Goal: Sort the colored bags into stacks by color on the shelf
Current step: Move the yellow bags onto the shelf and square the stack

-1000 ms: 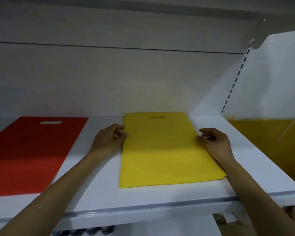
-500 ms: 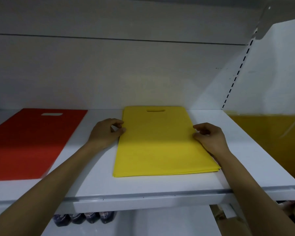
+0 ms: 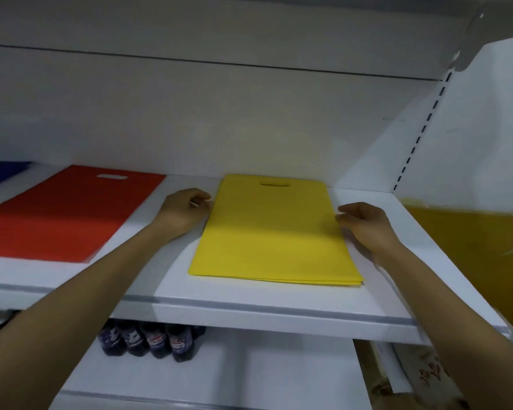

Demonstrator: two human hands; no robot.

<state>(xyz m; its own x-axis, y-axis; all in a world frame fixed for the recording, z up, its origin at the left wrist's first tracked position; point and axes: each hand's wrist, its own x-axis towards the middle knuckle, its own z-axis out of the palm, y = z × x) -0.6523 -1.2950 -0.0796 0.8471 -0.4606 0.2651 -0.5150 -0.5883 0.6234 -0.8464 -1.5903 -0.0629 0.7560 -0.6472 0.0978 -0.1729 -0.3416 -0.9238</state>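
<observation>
The yellow bags lay stacked flat in the middle of the shelf, handle slot toward the back wall. The left hand sat at the stack's left edge with fingers curled; whether that grip pinched the edge I could not tell. The right hand was at the right edge, its grip loose and holding nothing, perhaps just touching the top bag. Well apart to the left lay red bags, with a blue bag beyond. Lower down stood bottles
</observation>
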